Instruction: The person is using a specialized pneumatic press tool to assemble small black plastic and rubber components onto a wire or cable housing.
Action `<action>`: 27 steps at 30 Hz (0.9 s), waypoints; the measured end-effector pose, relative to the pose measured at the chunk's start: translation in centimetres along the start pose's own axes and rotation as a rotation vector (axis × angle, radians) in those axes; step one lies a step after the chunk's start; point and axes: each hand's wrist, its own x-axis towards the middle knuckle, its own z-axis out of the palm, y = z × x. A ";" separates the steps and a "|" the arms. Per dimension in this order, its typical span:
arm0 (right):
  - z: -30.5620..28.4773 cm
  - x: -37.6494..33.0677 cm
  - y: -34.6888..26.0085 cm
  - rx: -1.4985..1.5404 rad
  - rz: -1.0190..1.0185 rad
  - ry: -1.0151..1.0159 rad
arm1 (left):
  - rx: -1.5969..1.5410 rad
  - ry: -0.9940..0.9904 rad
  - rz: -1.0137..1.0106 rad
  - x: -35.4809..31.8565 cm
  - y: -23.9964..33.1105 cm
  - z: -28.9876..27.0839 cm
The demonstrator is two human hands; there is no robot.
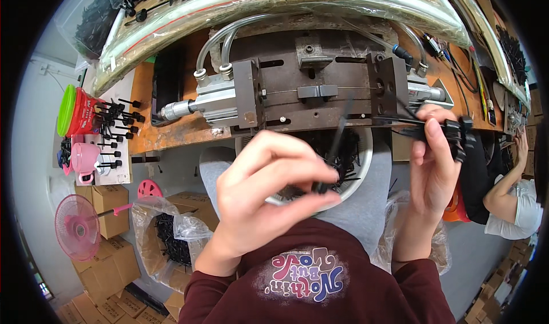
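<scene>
Bright, even light, prob. from overhead; shadows soft. Glare streaks on the clear plastic sheet (274,4) at top. Heavy fisheye bend twd rim, black corners. Left hand (269,187) slightly soft w/ motion blur; far edges look fuzzy

Well left of and below the left hand (266,195), brown cardboard boxes (108,210) stand stacked on the floor, square-sided, with more of them running along the lower left rim. Just beside that hand's wrist, a clear plastic bag (171,232) sits open inside a brown carton, filled with black cable ties. Far up and left of both hands, another clear plastic bag (94,15) of black parts hangs at the upper rim. Below the right hand (432,164), a crumpled clear bag (437,250) lies beside the forearm. Further small cartons (494,301) sit well below and right of it.
</scene>
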 end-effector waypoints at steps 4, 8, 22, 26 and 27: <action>0.4 -0.7 0.4 -0.237 -0.279 0.005 | 0.267 0.049 0.056 -0.5 -2.5 2.0; 0.0 -1.1 0.7 -0.646 -0.525 -0.019 | 0.580 0.005 0.159 0.2 -3.8 2.7; 1.1 -2.1 1.6 -1.089 -0.921 -0.120 | 0.410 -0.040 0.056 1.4 -3.3 2.4; 1.4 -2.5 2.0 -1.045 -0.889 -0.334 | -0.021 -0.028 0.203 0.9 -1.5 2.3; 1.6 -2.6 2.2 -1.028 -0.892 -0.344 | -0.010 -0.034 0.184 0.9 -1.0 2.3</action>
